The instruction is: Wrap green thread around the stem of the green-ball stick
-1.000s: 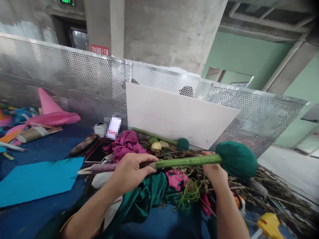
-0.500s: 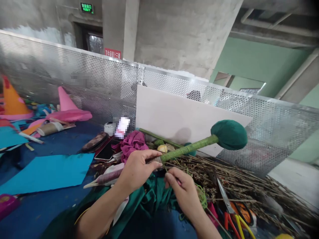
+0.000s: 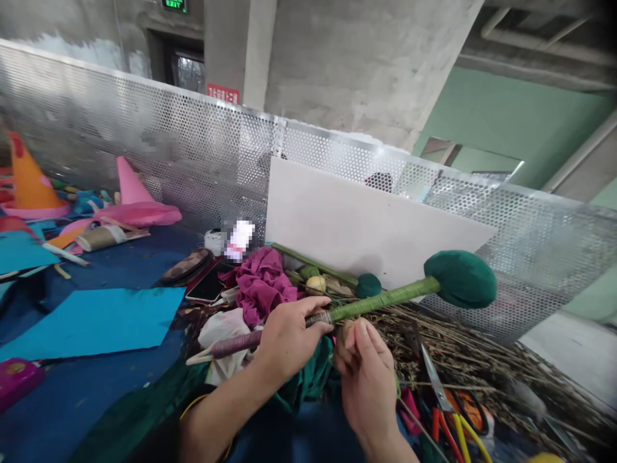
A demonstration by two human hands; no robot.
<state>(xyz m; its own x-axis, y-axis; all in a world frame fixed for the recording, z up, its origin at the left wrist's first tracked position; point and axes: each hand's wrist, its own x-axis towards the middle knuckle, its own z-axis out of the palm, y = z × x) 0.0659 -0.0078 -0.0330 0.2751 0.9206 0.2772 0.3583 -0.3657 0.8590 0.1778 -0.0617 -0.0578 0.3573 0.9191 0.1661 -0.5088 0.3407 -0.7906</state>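
Note:
My left hand (image 3: 289,337) is closed around a long stick (image 3: 380,300) wrapped in green thread, near the spot where the green wrapping ends. The stick ends at the right in a padded dark green fabric head (image 3: 460,278); its bare purplish end (image 3: 231,345) points left. My right hand (image 3: 366,379) is just below the stick beside the left one, its fingers pinched together on something I cannot make out. Green cloth (image 3: 308,382) lies under both hands.
A pile of dry twigs (image 3: 463,354) spreads to the right, with scissors (image 3: 441,402) on it. Magenta cloth (image 3: 263,286), a phone (image 3: 208,288) and a second green-headed stick (image 3: 337,273) lie behind. Blue sheet (image 3: 96,315) at left; white board (image 3: 366,225) and perforated metal fence (image 3: 144,154) behind.
My right hand left the stick's head end and came back next to my left hand, pinching just below the stick. The stick's head rose, then dipped slightly.

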